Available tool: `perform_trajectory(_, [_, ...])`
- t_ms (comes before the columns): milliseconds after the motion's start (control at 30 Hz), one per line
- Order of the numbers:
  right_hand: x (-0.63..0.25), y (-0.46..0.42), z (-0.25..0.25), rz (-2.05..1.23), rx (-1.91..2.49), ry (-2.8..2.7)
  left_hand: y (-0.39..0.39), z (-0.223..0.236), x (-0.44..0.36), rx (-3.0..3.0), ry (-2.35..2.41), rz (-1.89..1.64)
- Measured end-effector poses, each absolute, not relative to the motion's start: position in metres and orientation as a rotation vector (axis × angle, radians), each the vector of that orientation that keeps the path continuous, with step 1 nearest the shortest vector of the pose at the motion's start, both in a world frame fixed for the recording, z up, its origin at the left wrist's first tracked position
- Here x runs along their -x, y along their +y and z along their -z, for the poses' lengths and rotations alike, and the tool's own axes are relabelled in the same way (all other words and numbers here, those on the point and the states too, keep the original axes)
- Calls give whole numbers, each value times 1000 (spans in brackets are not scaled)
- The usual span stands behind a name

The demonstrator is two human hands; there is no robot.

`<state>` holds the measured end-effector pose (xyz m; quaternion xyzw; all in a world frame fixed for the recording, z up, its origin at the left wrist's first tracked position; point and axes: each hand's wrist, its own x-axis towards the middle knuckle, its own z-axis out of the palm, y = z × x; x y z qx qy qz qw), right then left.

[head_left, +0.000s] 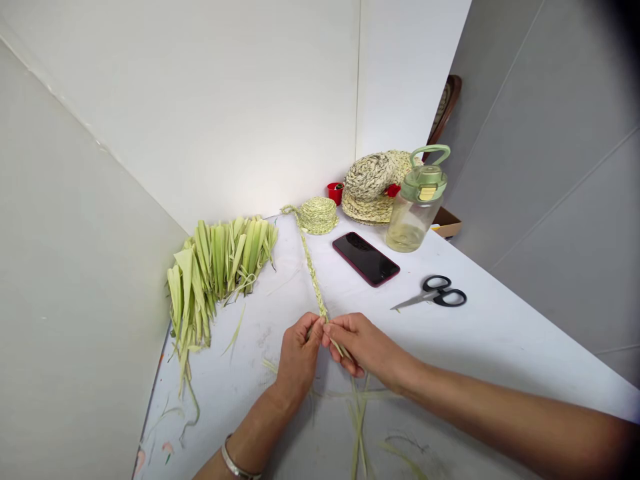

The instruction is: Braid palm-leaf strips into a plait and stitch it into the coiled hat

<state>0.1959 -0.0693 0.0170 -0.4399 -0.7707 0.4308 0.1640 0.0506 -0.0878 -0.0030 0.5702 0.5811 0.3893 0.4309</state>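
Note:
A pale green braid (313, 272) of husk strips runs from a coiled roll of braid (318, 215) at the back down to my fingers. My left hand (300, 357) pinches the braid's near end between thumb and fingers. Right beside it, my right hand (357, 343) is closed on the loose husk strips (343, 350) at that same end. Long strips (359, 427) trail below my hands toward the table's near side. The fingertips of both hands almost meet, and the exact crossing of the strips is hidden by them.
A pile of green husks (220, 263) lies at the left by the wall. To the right are a phone (367, 259), black-handled scissors (436, 293) and a water bottle (415, 213). Larger woven coils (373, 187) and a red cup (335, 193) stand at the back.

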Motion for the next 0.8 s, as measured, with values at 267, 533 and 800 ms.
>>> perform_trajectory(267, [-188,-85,4,-750,1333,-2343,-88,-2,-46,-1336,1397,-959])
perform_trajectory(533, [-248,-54,-50,-910,1054,-2485,-82,-2,-35,-1191,1248,-862])
perform_trajectory(800, [-278,-67,-42,-1115,894,-2673,-78,-5,-27,-1081,1105,-849])
